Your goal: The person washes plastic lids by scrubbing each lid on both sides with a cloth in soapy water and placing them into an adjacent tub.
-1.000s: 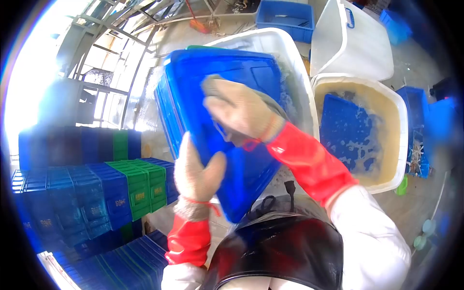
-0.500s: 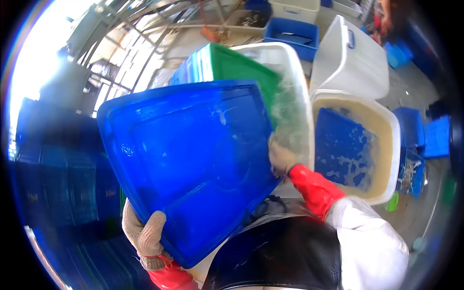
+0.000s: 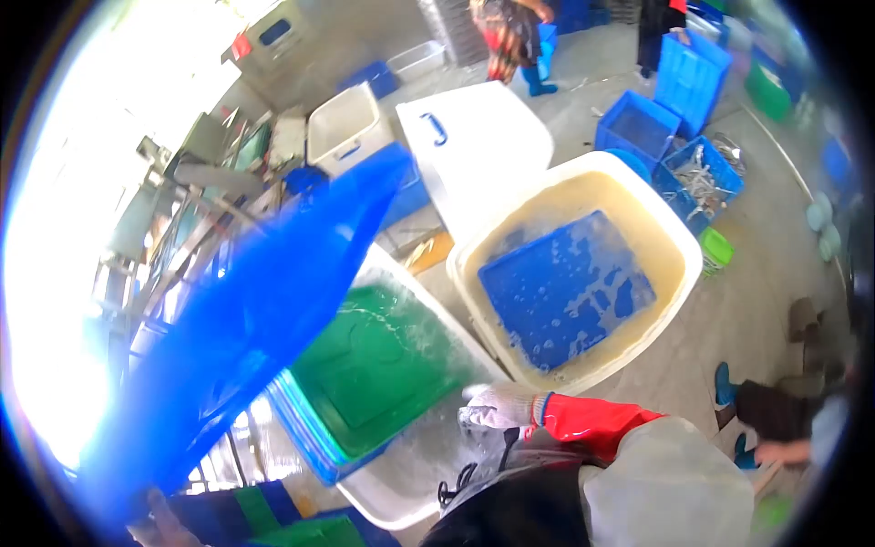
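Observation:
A large blue plastic lid (image 3: 246, 319), smeared by motion, is tilted up at the left. My left hand (image 3: 166, 521), blurred and partly cut off, grips its lower end. My right hand (image 3: 503, 407), in a knitted glove below a red sleeve, hovers over the near side of a white tub (image 3: 392, 515), apart from the lid. Its fingers are curled; what they hold, if anything, I cannot make out. Inside that tub, a wet green lid (image 3: 374, 374) lies on top of a stack of blue ones, with water around it.
To the right stands a cream tub (image 3: 679, 264) with a blue lid (image 3: 565, 287) in cloudy water. A white lid (image 3: 483, 146) leans behind it. Blue crates (image 3: 638, 128) and a bright green container (image 3: 715, 251) stand beyond. Other people are at the back and lower right.
The blue lid has swung up and left, away from my right hand, with my left hand still on it. More of the green lid shows. The view has turned right.

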`<state>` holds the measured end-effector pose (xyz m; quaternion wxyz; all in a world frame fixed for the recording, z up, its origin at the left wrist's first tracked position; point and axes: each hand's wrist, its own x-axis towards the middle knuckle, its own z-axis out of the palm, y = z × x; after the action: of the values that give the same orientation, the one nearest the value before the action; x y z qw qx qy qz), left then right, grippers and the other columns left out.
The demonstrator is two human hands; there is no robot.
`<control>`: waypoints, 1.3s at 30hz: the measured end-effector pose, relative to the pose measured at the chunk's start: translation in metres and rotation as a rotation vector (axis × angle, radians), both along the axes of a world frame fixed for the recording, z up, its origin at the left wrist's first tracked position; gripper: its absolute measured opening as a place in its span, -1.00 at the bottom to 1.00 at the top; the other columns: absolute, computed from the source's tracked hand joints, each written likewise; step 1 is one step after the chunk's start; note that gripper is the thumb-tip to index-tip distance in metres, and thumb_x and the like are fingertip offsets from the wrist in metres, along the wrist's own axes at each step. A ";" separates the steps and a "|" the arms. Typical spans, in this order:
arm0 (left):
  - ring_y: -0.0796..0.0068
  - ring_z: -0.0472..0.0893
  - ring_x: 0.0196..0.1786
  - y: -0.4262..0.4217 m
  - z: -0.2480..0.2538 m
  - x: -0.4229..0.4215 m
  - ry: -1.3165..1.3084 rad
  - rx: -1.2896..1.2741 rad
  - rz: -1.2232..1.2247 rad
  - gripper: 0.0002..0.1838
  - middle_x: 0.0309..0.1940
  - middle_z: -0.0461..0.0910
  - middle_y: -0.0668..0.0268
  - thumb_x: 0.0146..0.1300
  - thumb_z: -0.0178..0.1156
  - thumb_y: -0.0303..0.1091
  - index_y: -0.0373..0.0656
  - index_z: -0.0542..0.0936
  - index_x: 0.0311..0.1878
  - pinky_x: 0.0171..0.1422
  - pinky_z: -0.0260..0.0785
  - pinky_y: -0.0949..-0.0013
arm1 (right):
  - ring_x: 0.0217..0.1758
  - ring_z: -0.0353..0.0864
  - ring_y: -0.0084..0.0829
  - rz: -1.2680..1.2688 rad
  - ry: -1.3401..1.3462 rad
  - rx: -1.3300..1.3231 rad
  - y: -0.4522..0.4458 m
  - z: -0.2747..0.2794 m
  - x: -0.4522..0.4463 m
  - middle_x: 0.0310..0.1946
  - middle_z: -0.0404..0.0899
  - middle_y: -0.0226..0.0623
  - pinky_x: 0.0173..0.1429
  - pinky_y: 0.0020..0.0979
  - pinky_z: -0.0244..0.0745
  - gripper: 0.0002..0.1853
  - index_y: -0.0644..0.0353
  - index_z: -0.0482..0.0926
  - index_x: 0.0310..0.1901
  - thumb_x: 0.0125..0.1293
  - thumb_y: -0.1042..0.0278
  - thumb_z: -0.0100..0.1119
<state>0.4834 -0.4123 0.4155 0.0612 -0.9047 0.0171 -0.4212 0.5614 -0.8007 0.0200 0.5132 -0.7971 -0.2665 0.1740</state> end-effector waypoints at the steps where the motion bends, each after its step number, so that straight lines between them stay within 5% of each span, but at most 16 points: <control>1: 0.12 0.65 0.03 -0.022 -0.016 0.014 0.074 -0.246 -0.111 -0.27 0.13 0.60 -0.04 0.29 0.38 -0.19 -0.39 0.40 0.42 0.11 0.55 0.14 | -0.19 0.64 -0.14 -0.027 0.016 0.229 -0.001 -0.021 -0.001 -0.27 0.65 -0.19 -0.02 -0.21 0.57 -0.73 0.13 0.71 -0.03 0.50 0.13 0.16; 4: 0.15 0.64 0.05 -0.064 -0.073 0.047 0.301 -0.589 -0.259 -0.29 0.15 0.59 -0.02 0.32 0.34 -0.20 -0.38 0.38 0.44 0.12 0.54 0.16 | 0.13 0.72 -0.23 0.052 0.415 0.346 -0.020 0.014 0.007 0.09 0.73 -0.05 0.20 -0.24 0.57 -0.55 0.30 0.53 0.33 0.52 0.24 0.16; 6: 0.17 0.64 0.06 -0.084 -0.112 0.068 0.468 -0.731 -0.326 -0.29 0.17 0.58 -0.01 0.33 0.32 -0.20 -0.37 0.37 0.45 0.13 0.54 0.18 | 0.16 0.70 -0.36 0.124 0.788 0.317 -0.016 0.095 0.025 0.10 0.74 -0.14 0.25 -0.34 0.56 -0.60 0.27 0.58 0.30 0.52 0.29 0.16; 8: 0.20 0.64 0.07 -0.097 -0.148 0.084 0.592 -0.842 -0.364 -0.30 0.19 0.57 0.01 0.35 0.29 -0.21 -0.37 0.37 0.46 0.13 0.54 0.19 | 0.00 0.69 -0.45 0.122 0.228 0.565 0.026 0.120 0.034 -0.09 0.77 -0.29 0.16 -0.33 0.57 -0.70 0.30 0.69 0.05 0.51 0.24 0.17; 13: 0.26 0.63 0.09 -0.097 -0.208 0.103 0.748 -1.079 -0.397 -0.32 0.23 0.55 0.04 0.39 0.23 -0.22 -0.35 0.34 0.49 0.15 0.53 0.23 | 0.08 0.64 -0.13 0.365 -0.116 0.963 0.146 0.183 0.026 -0.02 0.69 -0.11 0.14 -0.12 0.52 -0.84 0.29 0.65 -0.18 0.29 0.39 0.29; 15: 0.28 0.62 0.10 -0.086 -0.218 0.103 0.765 -1.167 -0.366 -0.33 0.25 0.54 0.05 0.40 0.20 -0.23 -0.34 0.33 0.50 0.15 0.52 0.25 | 0.16 0.60 -0.03 0.135 -0.588 0.761 0.164 0.171 0.023 0.08 0.62 0.01 0.17 -0.02 0.50 -0.63 0.11 0.54 0.05 0.32 0.11 0.29; 16: 0.29 0.62 0.11 -0.080 -0.219 0.102 0.772 -1.205 -0.342 -0.33 0.26 0.54 0.05 0.41 0.19 -0.23 -0.33 0.33 0.51 0.16 0.52 0.26 | 0.21 0.52 -0.12 0.059 -0.655 0.614 0.166 0.155 0.023 0.11 0.59 -0.20 0.10 -0.04 0.46 -0.83 0.15 0.61 -0.26 0.24 0.25 0.29; 19: 0.33 0.61 0.12 -0.060 -0.220 0.098 0.759 -1.325 -0.278 -0.34 0.29 0.52 0.07 0.44 0.15 -0.24 -0.32 0.31 0.52 0.16 0.51 0.28 | 0.04 0.63 -0.04 0.019 -0.284 0.077 0.158 0.107 0.046 0.03 0.58 -0.23 -0.04 0.00 0.58 -0.78 -0.12 0.59 -0.01 0.33 0.18 0.15; 22: 0.36 0.61 0.14 -0.043 -0.215 0.093 0.762 -1.416 -0.179 -0.35 0.32 0.51 0.09 0.46 0.11 -0.24 -0.31 0.30 0.54 0.17 0.51 0.31 | -0.04 0.67 0.05 -0.164 -0.216 -0.172 0.130 -0.007 0.068 -0.12 0.64 -0.04 0.00 0.03 0.60 -0.76 0.14 0.58 -0.03 0.44 0.23 0.02; 24: 0.39 0.60 0.15 -0.037 -0.208 0.089 0.780 -1.499 -0.071 -0.35 0.33 0.50 0.10 0.48 0.09 -0.25 -0.30 0.29 0.55 0.18 0.50 0.33 | 0.11 0.62 0.19 -0.331 0.290 -0.312 0.115 -0.078 0.055 -0.01 0.66 0.13 0.21 0.04 0.51 -0.66 0.19 0.46 0.18 0.52 0.21 -0.11; 26: 0.41 0.60 0.16 -0.036 -0.205 0.084 0.816 -1.634 -0.032 -0.36 0.35 0.49 0.11 0.49 0.06 -0.25 -0.29 0.28 0.57 0.18 0.50 0.34 | 0.11 0.65 0.20 -0.340 0.338 -0.405 0.093 -0.092 0.033 -0.02 0.67 0.20 0.22 0.06 0.53 -0.47 0.27 0.36 0.31 0.50 0.04 -0.08; 27: 0.47 0.58 0.12 -0.037 -0.208 0.075 0.761 -1.659 -0.350 -0.37 0.31 0.51 0.20 0.45 0.04 -0.42 -0.30 0.28 0.57 0.19 0.48 0.42 | 0.11 0.65 0.20 -0.302 0.335 -0.404 0.105 -0.090 0.025 -0.02 0.67 0.20 0.22 0.06 0.53 -0.47 0.27 0.36 0.31 0.50 0.04 -0.08; 32: 0.44 0.56 0.16 -0.026 -0.234 0.081 0.704 -1.490 -0.141 -0.38 0.24 0.56 0.17 0.45 0.18 -0.35 -0.32 0.35 0.52 0.29 0.43 0.34 | 0.09 0.62 0.17 -0.051 0.004 0.140 0.158 0.027 0.006 -0.03 0.63 0.13 0.20 0.01 0.52 -0.42 0.24 0.34 0.38 0.41 0.16 0.14; 34: 0.42 0.56 0.18 -0.016 -0.243 0.066 0.721 -0.623 -0.255 -0.39 0.23 0.58 0.16 0.48 0.18 -0.31 -0.33 0.35 0.52 0.31 0.42 0.31 | -0.06 0.61 0.13 0.057 -0.035 0.305 0.193 0.087 0.030 -0.16 0.61 0.06 0.06 0.01 0.51 -0.45 0.25 0.39 0.31 0.35 0.23 0.24; 36: 0.42 0.58 0.12 -0.046 -0.227 0.044 0.554 -1.468 -0.064 -0.51 0.17 0.60 0.22 0.48 0.18 -0.36 -0.38 0.45 0.39 0.26 0.44 0.34 | -0.13 0.62 0.06 0.056 -0.247 0.482 0.216 0.122 0.063 -0.24 0.61 0.00 -0.04 -0.01 0.49 -0.64 0.16 0.50 0.12 0.32 0.31 0.28; 39: 0.50 0.53 0.11 -0.044 -0.186 0.002 0.631 -1.565 0.036 -0.42 0.14 0.60 0.23 0.37 0.30 -0.34 -0.38 0.44 0.39 0.25 0.41 0.36 | -0.23 0.66 0.04 -0.047 -0.496 0.645 0.255 0.108 0.119 -0.30 0.69 -0.04 -0.19 -0.02 0.53 -0.77 0.15 0.60 -0.02 0.33 0.32 0.21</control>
<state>0.4850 -0.4561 0.2294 -0.5843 -0.7616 -0.2778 -0.0379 0.6802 -0.5457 0.1284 0.6609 -0.6189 -0.4046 -0.1279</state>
